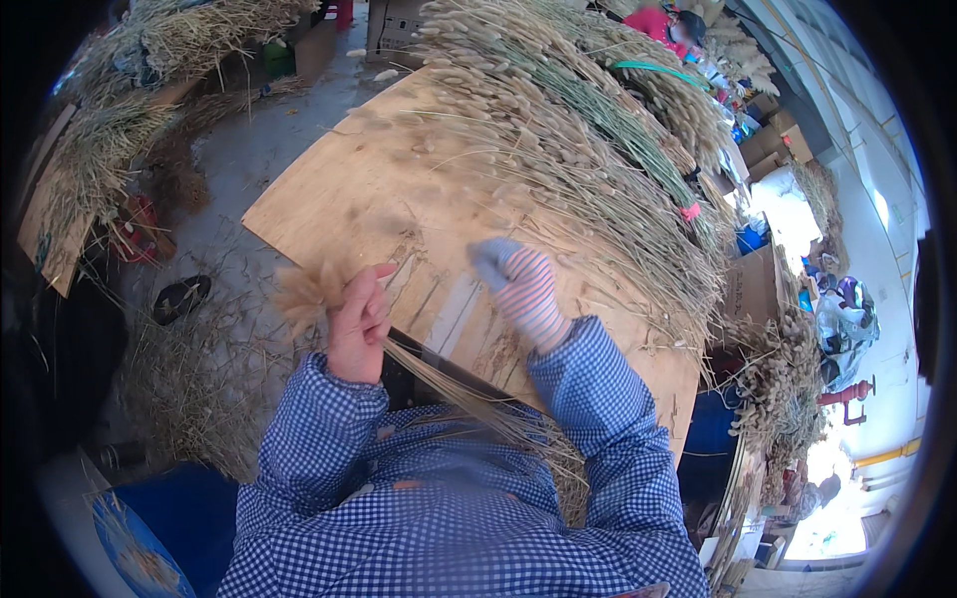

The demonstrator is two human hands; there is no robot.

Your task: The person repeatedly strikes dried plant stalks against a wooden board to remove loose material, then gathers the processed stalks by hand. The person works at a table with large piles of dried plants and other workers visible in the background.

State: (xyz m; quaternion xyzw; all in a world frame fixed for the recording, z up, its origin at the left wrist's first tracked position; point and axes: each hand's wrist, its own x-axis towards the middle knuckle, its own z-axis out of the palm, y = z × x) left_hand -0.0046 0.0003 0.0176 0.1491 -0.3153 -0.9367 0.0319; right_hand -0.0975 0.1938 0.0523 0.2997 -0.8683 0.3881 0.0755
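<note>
My bare left hand [360, 325] grips a small bunch of dried bunny-tail grass [308, 294] just beyond the table's near edge. The fluffy heads stick out to the left of my fingers and look blurred. Its thin stems [456, 392] trail right, across my checked blue-and-white smock [419, 516]. Above the plywood table [336, 179] is my right hand [521, 288], in a striped glove. Its fingers are blurred, and whether they pinch anything cannot be made out. Beyond it a large pile of dried bunny-tail stalks [516, 142] lies on the table, heads toward the far left.
A bundle with green stems [598, 123] and a pink tie [689, 212] lies in the pile. To the left, more grass [105, 149] covers another board. Fallen stalks [194, 396] litter the floor near a blue barrel [172, 516]. A person in red [650, 26] is far back.
</note>
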